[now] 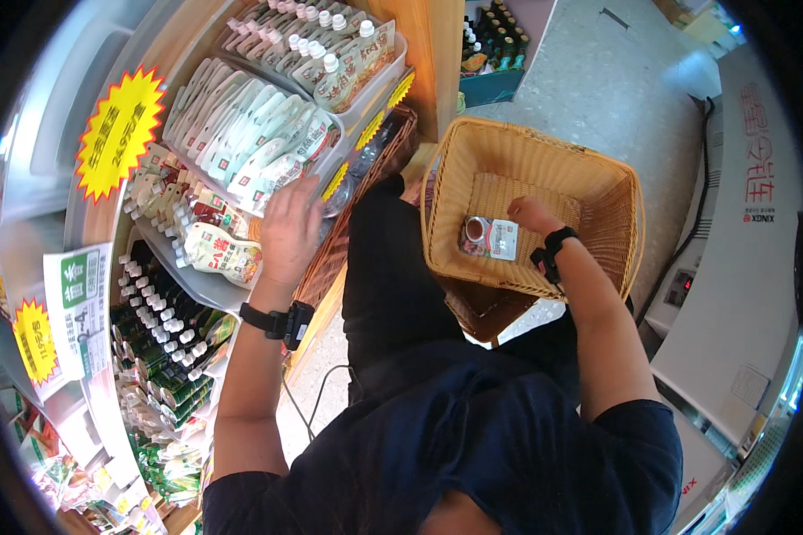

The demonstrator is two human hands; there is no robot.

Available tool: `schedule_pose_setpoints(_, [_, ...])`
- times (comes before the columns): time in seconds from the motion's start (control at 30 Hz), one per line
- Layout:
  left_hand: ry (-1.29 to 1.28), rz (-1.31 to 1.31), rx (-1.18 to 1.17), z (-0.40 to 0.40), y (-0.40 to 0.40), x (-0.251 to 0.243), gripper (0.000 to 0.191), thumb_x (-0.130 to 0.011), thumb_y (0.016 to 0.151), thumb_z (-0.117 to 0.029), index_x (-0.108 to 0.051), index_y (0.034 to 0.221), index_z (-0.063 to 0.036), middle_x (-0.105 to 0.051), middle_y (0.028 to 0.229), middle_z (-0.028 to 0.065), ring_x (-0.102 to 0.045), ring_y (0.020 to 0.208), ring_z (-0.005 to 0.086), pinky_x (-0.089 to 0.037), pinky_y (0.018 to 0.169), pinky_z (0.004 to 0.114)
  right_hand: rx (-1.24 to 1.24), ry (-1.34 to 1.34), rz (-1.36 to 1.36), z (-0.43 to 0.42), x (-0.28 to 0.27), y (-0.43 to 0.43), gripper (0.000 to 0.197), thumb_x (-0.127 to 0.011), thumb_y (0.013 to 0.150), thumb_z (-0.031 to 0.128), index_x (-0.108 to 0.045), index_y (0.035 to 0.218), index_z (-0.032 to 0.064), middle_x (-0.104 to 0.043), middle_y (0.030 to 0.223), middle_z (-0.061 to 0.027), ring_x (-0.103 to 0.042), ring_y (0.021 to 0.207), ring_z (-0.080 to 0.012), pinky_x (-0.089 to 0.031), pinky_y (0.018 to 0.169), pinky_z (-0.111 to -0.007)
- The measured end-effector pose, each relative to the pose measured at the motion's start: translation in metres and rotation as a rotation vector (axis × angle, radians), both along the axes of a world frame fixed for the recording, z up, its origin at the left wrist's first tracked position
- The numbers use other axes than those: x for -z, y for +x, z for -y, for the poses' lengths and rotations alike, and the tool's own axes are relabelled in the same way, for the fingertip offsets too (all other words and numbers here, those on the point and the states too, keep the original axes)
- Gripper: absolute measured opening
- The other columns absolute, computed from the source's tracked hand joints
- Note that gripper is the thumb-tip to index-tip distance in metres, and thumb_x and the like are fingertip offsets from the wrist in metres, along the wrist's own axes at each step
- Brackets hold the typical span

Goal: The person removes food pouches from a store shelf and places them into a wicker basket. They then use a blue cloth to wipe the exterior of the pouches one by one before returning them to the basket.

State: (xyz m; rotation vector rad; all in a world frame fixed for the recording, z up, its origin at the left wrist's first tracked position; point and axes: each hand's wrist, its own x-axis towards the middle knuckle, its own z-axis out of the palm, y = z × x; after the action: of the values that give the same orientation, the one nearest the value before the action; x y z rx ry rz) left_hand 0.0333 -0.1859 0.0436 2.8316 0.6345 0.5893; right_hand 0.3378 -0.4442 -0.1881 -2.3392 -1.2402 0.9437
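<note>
A square wicker basket (528, 144) stands in front of me, tilted a little. In its bottom lies a flat printed food packet (488, 237) with a picture of a cup or bowl. My right hand (534, 215) reaches into the basket just right of the packet, its fingers curled; whether they touch it I cannot tell. My left hand (290, 224) rests at the near edge of a clear plastic bin (340, 137) of white-green pouches (261, 134), palm down, fingers together. Just left of that hand lies a white spouted sauce pouch (221, 254) in a lower bin. The left fingertips' contact is unclear.
Another bin (401, 57) of spouted pouches stands at the back. Dark pouches with white caps (167, 328) fill the lower left. A brown wicker basket (401, 144) runs along the shelf. Bottles sit in a green box (492, 87); a white freezer cabinet (729, 267) stands right.
</note>
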Motion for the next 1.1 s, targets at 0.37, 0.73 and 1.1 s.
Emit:
schedule_pose_setpoints(0.37, [-0.091, -0.017, -0.226, -0.016, 0.016, 0.028, 0.037, -0.057, 0.077, -0.012, -0.049, 0.112, -0.0056, -0.054, 0.102, 0.0157, -0.052, 0.094, 0.0315, -0.042, 0.081, 0.037, 0.026, -0.232, -0.085, 0.019, 0.078, -0.015, 0.037, -0.067, 0.062, 0.009, -0.055, 0.096, 0.0042, -0.059, 0.090, -0.0175, -0.055, 0.089, -0.0336, -0.045, 0.076, -0.039])
schedule_pose_setpoints(0.73, [-0.268, 0.122, -0.329, -0.018, 0.029, 0.033, 0.030, -0.058, 0.076, -0.010, -0.053, 0.105, -0.0030, -0.057, 0.097, 0.0160, -0.054, 0.090, 0.0314, -0.043, 0.078, 0.035, -0.064, -0.450, -0.048, 0.018, 0.107, -0.011, 0.076, -0.068, 0.066, 0.016, -0.025, 0.126, 0.0012, -0.035, 0.123, -0.0229, -0.039, 0.109, -0.0382, -0.040, 0.088, -0.043])
schedule_pose_setpoints(1.1, [-0.261, 0.098, -0.336, -0.016, 0.035, 0.029, 0.029, -0.056, 0.078, -0.012, -0.052, 0.105, -0.0040, -0.056, 0.094, 0.0163, -0.054, 0.088, 0.0329, -0.044, 0.075, 0.036, -0.099, -0.301, 0.127, 0.021, 0.143, 0.000, 0.055, -0.066, 0.067, 0.014, -0.044, 0.116, 0.0074, -0.045, 0.115, -0.0204, -0.043, 0.105, -0.0382, -0.040, 0.085, -0.043])
